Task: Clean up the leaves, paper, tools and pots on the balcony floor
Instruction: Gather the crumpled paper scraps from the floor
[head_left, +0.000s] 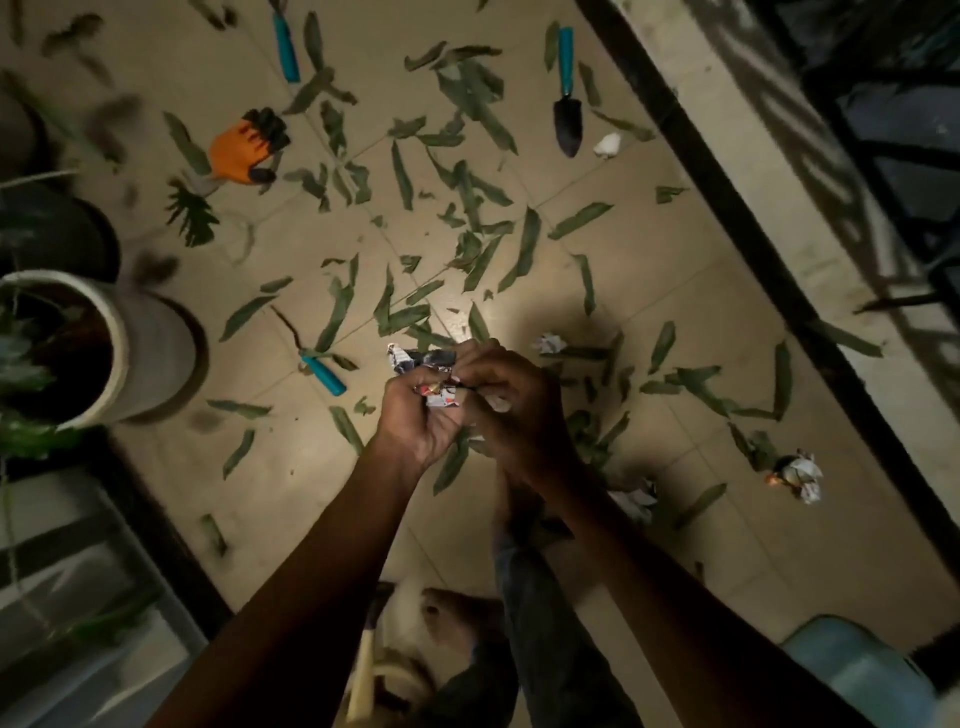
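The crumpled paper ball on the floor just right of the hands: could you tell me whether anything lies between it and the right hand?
Nothing visible does. The paper ball lies in the open just beyond the right hand, with only leaves beside it. Both that hand and the left hand already grip a printed paper wad.

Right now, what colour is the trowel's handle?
Teal, above a black blade; the trowel shows clearly in the head view.

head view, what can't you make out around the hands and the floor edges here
- Crumpled paper: left hand and right hand cover most of it; print unreadable.
- Teal-handled tool, top: head cut off by the frame edge.
- Dark pot, left: motion-blurred, contents unclear.
- Pale blue object, bottom right: cropped and blurred, unidentifiable.
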